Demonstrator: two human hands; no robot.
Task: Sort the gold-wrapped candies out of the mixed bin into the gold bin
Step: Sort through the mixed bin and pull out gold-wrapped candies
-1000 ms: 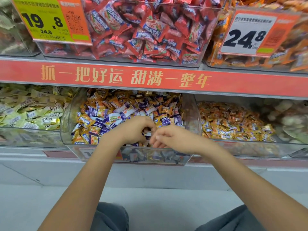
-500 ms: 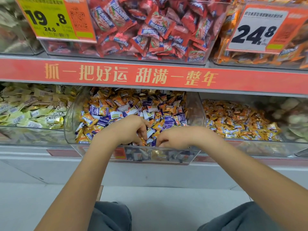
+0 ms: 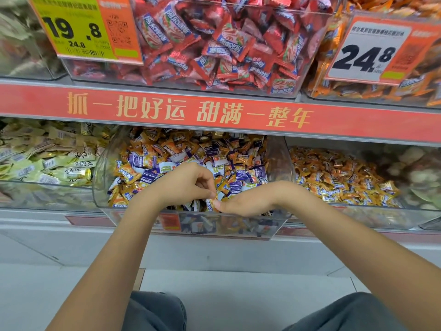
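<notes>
Both my hands were over the front of the mixed bin (image 3: 102, 168), the clear tub in the middle of the lower shelf, filled with orange-gold, purple and white wrapped candies.

My left hand (image 3: 183, 185) was curled, thumb and forefinger pinching the top edge of one gold-wrapped candy (image 3: 213, 201). My right hand (image 3: 248, 204) lay on its side just beside it, wrist bent, thumb tip touching the lower edge of the same candy. Its fingers were folded under and hidden from view, so I could not tell whether that hand gripped anything. The candy sat between the two hands, low at the front of the mixed bin, just above the pile.

The gold bin (image 3: 372, 216) stood directly to the right of the mixed bin, its clear wall touching or nearly touching the mixed bin's right wall. It held only orange-gold candies (image 3: 334, 177).

To the left, a bin of pale yellow-green candies (image 3: 43, 163). Above, a red shelf strip (image 3: 214, 115) with gold characters; on the upper shelf a bin of red candies (image 3: 226, 44), with a yellow price tag (image 3: 78, 29) reading 19.8 and a white price tag (image 3: 367, 53) reading 24.8.

My grey trouser knees (image 3: 155, 311) showed at the bottom edge.
</notes>
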